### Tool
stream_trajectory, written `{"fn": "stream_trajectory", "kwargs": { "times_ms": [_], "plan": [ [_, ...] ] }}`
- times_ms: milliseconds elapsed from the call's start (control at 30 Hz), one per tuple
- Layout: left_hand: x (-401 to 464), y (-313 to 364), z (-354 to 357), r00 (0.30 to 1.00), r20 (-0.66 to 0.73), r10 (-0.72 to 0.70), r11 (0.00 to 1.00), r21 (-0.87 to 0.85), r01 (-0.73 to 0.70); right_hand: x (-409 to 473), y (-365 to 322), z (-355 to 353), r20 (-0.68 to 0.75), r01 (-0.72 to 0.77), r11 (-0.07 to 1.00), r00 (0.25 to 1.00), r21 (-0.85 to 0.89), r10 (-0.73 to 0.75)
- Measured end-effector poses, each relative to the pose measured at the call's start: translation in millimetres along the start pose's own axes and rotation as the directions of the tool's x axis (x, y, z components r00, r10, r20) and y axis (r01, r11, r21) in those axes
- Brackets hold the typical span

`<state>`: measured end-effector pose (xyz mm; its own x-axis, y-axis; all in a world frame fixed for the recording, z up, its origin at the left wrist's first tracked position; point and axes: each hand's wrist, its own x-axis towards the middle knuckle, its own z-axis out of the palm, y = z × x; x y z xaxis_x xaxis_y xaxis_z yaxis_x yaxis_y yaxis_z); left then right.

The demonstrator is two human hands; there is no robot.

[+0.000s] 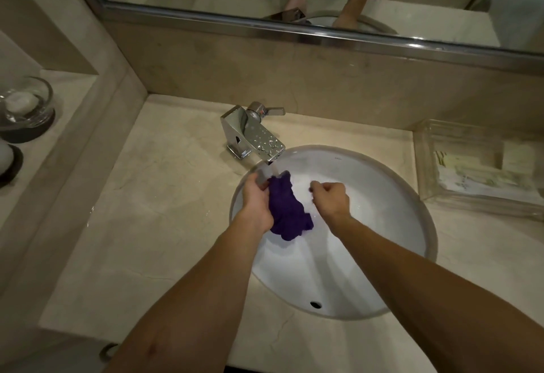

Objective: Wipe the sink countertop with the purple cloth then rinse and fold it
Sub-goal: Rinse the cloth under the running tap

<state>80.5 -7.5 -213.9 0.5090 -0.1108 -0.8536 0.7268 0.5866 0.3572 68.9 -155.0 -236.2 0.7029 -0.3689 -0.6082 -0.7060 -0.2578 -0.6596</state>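
Rinsing, centre frame: left hand [256, 202] grips the purple cloth [287, 210] under the faucet [253, 134]; right hand [331, 199] fisted, seemingly empty; next, wring.

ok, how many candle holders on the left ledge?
2 visible: a glass holder with a white candle at the back, and a dark holder nearer, cut by the frame edge. More may be hidden.

both forearms bare to the frame edge; left hand [255, 204] and right hand [330, 198] ungloved, apparently no rings.
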Motion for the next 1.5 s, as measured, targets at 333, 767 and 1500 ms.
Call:
{"fn": "stream_trajectory", "kwargs": {
  "times_ms": [333,767,1500],
  "plan": [
    [-7,-1,3,0.996,0.087,-0.034,0.881,0.473,-0.012,6,0,29,0.34,-0.415,0.803,0.897,0.428,0.283],
    [24,-33,-44,0.964,-0.182,-0.192,0.973,0.093,0.211,-13,-31,-15,0.388,-0.309,0.703,0.92,0.64,0.051],
    [64,-20,-27,0.982,0.181,-0.048,0.932,-0.345,0.109,-5,-7,-69,0.581,-0.446,0.755,0.807,0.481,0.105]
  ]
}}
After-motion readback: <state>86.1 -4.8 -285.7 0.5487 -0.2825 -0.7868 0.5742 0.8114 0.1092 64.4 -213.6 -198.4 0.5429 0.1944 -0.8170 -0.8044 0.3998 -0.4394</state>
